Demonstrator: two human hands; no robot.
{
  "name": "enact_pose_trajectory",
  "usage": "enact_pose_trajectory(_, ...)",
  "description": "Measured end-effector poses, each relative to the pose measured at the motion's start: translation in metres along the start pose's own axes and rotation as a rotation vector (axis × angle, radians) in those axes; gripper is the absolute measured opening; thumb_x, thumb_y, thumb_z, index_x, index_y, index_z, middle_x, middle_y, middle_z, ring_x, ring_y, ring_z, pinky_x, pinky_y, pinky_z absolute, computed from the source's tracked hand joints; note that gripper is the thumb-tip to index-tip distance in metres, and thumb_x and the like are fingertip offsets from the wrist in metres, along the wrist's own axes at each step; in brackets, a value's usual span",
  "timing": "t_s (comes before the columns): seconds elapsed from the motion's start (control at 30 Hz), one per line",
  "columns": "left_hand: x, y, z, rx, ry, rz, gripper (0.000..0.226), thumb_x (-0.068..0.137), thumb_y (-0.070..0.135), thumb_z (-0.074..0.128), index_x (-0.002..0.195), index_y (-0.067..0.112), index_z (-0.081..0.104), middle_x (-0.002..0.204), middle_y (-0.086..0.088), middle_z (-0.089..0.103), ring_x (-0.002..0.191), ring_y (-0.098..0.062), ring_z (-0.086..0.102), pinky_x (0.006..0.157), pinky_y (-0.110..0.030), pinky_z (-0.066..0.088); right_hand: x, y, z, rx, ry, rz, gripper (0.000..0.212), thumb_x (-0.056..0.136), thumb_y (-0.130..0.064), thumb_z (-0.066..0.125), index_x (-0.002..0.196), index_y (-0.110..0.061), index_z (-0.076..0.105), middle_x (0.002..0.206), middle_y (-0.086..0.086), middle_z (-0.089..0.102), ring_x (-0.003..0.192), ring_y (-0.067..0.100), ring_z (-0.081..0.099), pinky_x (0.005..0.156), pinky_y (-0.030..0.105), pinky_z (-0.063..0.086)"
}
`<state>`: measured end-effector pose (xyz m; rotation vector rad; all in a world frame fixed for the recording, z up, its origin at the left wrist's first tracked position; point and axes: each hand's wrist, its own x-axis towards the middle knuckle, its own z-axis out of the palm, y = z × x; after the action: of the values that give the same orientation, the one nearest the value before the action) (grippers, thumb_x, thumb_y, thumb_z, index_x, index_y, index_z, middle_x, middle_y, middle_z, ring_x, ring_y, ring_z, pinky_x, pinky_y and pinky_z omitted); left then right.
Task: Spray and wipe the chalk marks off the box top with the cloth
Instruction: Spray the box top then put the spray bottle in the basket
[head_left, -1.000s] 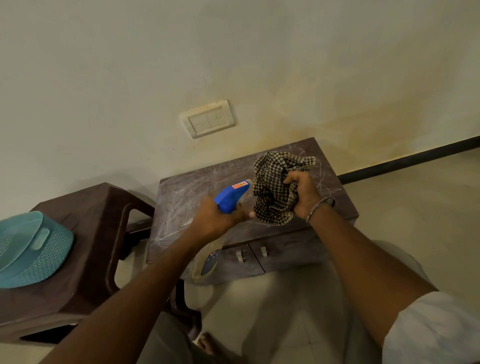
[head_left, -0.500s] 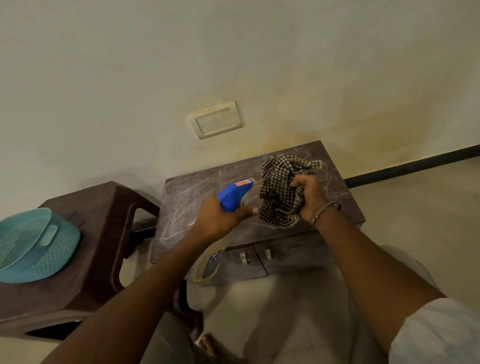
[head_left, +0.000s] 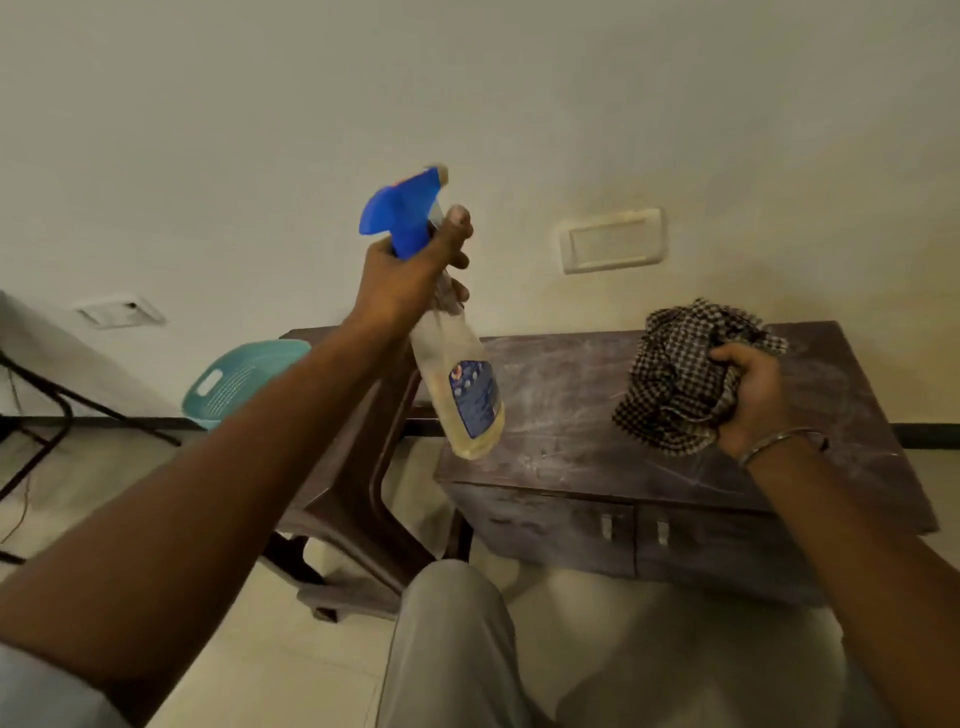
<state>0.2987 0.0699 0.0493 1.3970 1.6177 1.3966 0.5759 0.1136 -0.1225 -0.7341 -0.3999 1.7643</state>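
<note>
- In the head view, your left hand (head_left: 410, 270) is gripping the spray bottle (head_left: 467, 384) by its neck, fingers curled round it below the blue trigger head (head_left: 402, 208).
- The bottle is hanging nearly upright in the air, left of the box top (head_left: 571, 405). Its base is tilting down to the right and its nozzle is pointing up toward the wall.
- Your right hand (head_left: 753, 400) is clutching the bunched checked cloth (head_left: 680, 374) over the chalk-smeared box top.
- Half a second ago you were holding the bottle low beside the cloth. Now you are holding it raised and well apart from it.
</note>
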Motion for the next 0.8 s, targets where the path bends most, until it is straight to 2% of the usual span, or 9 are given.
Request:
enact_pose_trajectory(0.1, 0.006, 0.004, -0.035, 0.017, 0.065, 0.035, 0.048, 0.093, 0.05, 0.062, 0.113, 0.006, 0.065, 0.088, -0.003, 0.065, 0.065, -0.018, 0.064, 0.069, -0.036, 0.059, 0.003, 0.023, 0.06, 0.005, -0.087, 0.054, 0.039, 0.09, -0.021, 0.043, 0.116, -0.004, 0.066, 0.115, 0.013, 0.067, 0.104, 0.034, 0.063, 0.095, 0.049, 0.05)
enact_pose_trajectory(0.17, 0.009, 0.005, -0.056, 0.003, 0.108, 0.045, 0.047, 0.093, 0.049, 0.062, 0.112, 0.006, 0.066, 0.087, -0.003, 0.065, 0.065, -0.018, 0.064, 0.071, -0.038, 0.059, 0.004, 0.039, 0.103, 0.013, -0.145, 0.093, 0.043, 0.089, -0.024, 0.05, 0.124, -0.002, 0.06, 0.124, 0.016, 0.063, 0.112, 0.036, 0.06, 0.099, 0.052, 0.046)
enact_pose_trajectory(0.33, 0.019, 0.012, -0.115, -0.036, 0.255, 0.097, 0.048, 0.094, 0.047, 0.061, 0.113, 0.003, 0.064, 0.084, -0.002, 0.064, 0.064, -0.017, 0.063, 0.069, -0.033, 0.059, 0.002, 0.083, 0.199, -0.087, -0.27, 0.165, 0.041, 0.088, -0.022, 0.054, 0.123, -0.001, 0.06, 0.12, 0.017, 0.065, 0.107, 0.035, 0.062, 0.097, 0.05, 0.048)
enact_pose_trajectory(0.47, 0.029, 0.02, -0.169, -0.078, 0.377, 0.168, 0.037, 0.096, 0.044, 0.06, 0.102, 0.008, 0.065, 0.083, -0.003, 0.061, 0.067, -0.017, 0.061, 0.063, -0.028, 0.056, 0.003, 0.117, 0.246, -0.161, -0.321, 0.213, 0.036, 0.087, -0.021, 0.054, 0.118, -0.003, 0.063, 0.113, 0.016, 0.067, 0.101, 0.033, 0.064, 0.094, 0.049, 0.05)
enact_pose_trajectory(0.57, 0.039, 0.018, -0.205, -0.091, 0.458, 0.178, 0.036, 0.094, 0.047, 0.062, 0.098, 0.011, 0.066, 0.081, -0.002, 0.06, 0.066, -0.017, 0.06, 0.062, -0.028, 0.056, 0.004, 0.137, 0.261, -0.187, -0.332, 0.254, 0.035, 0.087, -0.022, 0.055, 0.115, -0.004, 0.064, 0.109, 0.015, 0.069, 0.097, 0.032, 0.065, 0.09, 0.045, 0.053)
enact_pose_trajectory(0.73, 0.056, -0.019, -0.245, -0.036, 0.579, 0.17, 0.052, 0.089, 0.052, 0.065, 0.106, 0.003, 0.065, 0.075, 0.002, 0.06, 0.056, -0.013, 0.061, 0.062, -0.031, 0.056, 0.014, 0.162, 0.262, -0.287, -0.317, 0.266, 0.042, 0.086, -0.019, 0.057, 0.123, 0.001, 0.059, 0.117, 0.018, 0.065, 0.103, 0.034, 0.064, 0.091, 0.048, 0.053)
enact_pose_trajectory(0.8, 0.059, -0.042, -0.253, -0.042, 0.627, 0.135, 0.058, 0.086, 0.055, 0.067, 0.107, 0.001, 0.065, 0.073, 0.003, 0.061, 0.055, -0.014, 0.062, 0.061, -0.032, 0.056, 0.02, 0.164, 0.258, -0.329, -0.299, 0.243, 0.037, 0.087, -0.017, 0.056, 0.119, 0.0, 0.061, 0.112, 0.017, 0.067, 0.097, 0.032, 0.066, 0.085, 0.044, 0.055)
